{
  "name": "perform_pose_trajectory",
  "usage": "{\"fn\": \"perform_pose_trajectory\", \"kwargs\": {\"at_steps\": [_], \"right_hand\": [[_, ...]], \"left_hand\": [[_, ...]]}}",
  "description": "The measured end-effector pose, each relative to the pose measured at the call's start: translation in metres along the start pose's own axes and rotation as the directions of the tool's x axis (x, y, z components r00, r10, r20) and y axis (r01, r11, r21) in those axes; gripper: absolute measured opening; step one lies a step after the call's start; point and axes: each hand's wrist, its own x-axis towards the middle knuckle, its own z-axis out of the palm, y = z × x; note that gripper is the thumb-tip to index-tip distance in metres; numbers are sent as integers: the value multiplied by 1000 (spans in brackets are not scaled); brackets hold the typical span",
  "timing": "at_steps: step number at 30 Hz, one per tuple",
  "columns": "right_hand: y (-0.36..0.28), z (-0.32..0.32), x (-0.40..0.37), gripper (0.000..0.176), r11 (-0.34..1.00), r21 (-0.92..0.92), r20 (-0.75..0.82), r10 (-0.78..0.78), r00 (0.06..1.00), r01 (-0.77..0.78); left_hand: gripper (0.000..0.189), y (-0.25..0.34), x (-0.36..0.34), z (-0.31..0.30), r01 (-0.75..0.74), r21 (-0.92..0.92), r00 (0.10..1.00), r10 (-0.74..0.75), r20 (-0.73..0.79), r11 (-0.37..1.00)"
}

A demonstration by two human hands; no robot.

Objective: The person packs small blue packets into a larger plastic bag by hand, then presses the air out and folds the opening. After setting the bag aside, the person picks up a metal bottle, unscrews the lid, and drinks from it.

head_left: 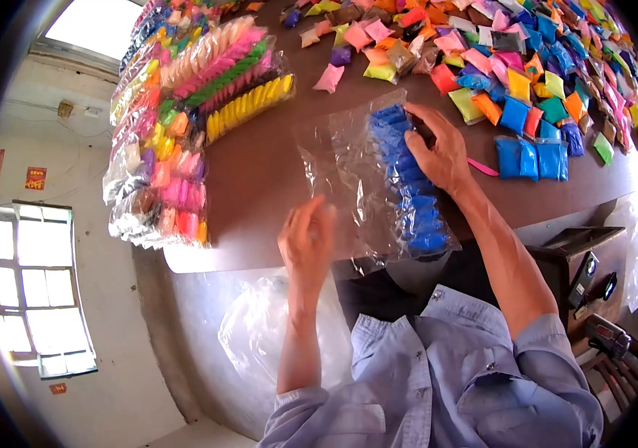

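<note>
A clear plastic bag point(338, 175) lies flat near the table's front edge, with a row of blue packets point(416, 198) along its right side. My right hand point(442, 153) curves over the upper right of that row, thumb and fingers bent against the packets through the film. Over the loose left part of the bag is my left hand point(308, 235), its fingers pointing away from me and smeared by motion. Several loose blue packets point(532, 158) stand in a short row to the right of my right hand.
Filled bags of coloured packets point(237, 75) are stacked on the table's left. A heap of loose coloured packets point(513, 67) covers the back right. A pink strip point(483, 167) lies by my right wrist. Below the edge are a clear plastic sheet point(259, 328) and a wooden stand point(580, 250).
</note>
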Motion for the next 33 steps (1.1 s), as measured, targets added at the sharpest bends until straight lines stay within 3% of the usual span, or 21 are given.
{"fn": "perform_pose_trajectory", "kwargs": {"at_steps": [1, 3, 4, 6, 10, 12, 13, 15, 16, 19, 23, 25, 26, 29, 31, 32, 33], "right_hand": [[1, 1, 0, 44, 1000, 6, -22, -8, 1000, 8], [1, 1, -1, 43, 998, 45, 2, 44, 999, -44], [2, 1, -1, 42, 992, 78, 18, 98, 995, -100], [8, 2, 0, 40, 991, 83, 24, 99, 995, -100], [17, 4, 3, 38, 980, 139, 15, 142, 990, -143], [27, 7, 6, 36, 926, 318, -24, 225, 974, -206], [30, 3, 11, 36, 928, 313, -19, 217, 976, -200], [34, -5, 17, 34, 795, 448, 57, 430, 901, -408], [34, -8, 18, 34, 798, 445, 61, 426, 903, -407], [23, -9, 17, 33, 740, 551, 40, 438, 898, -386], [15, -14, 14, 32, 798, 454, 44, 424, 905, -396], [7, -17, 10, 32, 924, 283, -38, 278, 960, -257], [8, -18, 11, 32, 925, 279, -32, 278, 960, -259], [11, -22, 12, 29, 982, 139, -39, 136, 990, -130], [15, -21, 11, 26, 937, 326, -75, 156, 985, -123], [18, -22, 12, 26, 941, 317, -71, 150, 986, -120], [19, -25, 12, 25, 824, 523, -81, 301, 950, -217]], "left_hand": [[28, 5, -16, -2, 8, 0, 1000, -8, -7, 1000], [46, 17, -46, 0, -274, 52, 962, 273, 24, 960], [46, 27, -55, 1, -266, 56, 964, 266, 13, 962], [71, 44, -68, 1, -329, 93, 941, 317, 119, 940], [68, 28, -83, 5, -204, 103, 965, 182, 190, 974], [63, -4, -87, 6, -196, 154, 958, 155, 243, 968], [52, -7, -83, 1, -156, 160, 968, 119, 219, 975], [48, -25, -74, -4, -185, 246, 979, 157, 128, 951], [43, -34, -67, -7, -206, 337, 978, 203, 47, 919], [38, -56, -46, -22, -255, 492, 959, 281, 22, 833], [38, -63, -36, -31, -129, 471, 972, 206, -115, 872], [39, -55, -42, -32, -105, 420, 949, 217, -228, 901], [39, -46, -49, -30, -99, 418, 950, 210, -230, 903], [46, 0, -70, -12, -269, 309, 939, 320, -126, 912], [50, 21, -78, 10, -303, 252, 938, 335, -90, 919], [53, 32, -80, 20, -308, 193, 944, 325, -63, 932], [56, 38, -80, 27, -310, 131, 948, 318, -36, 942]]}}
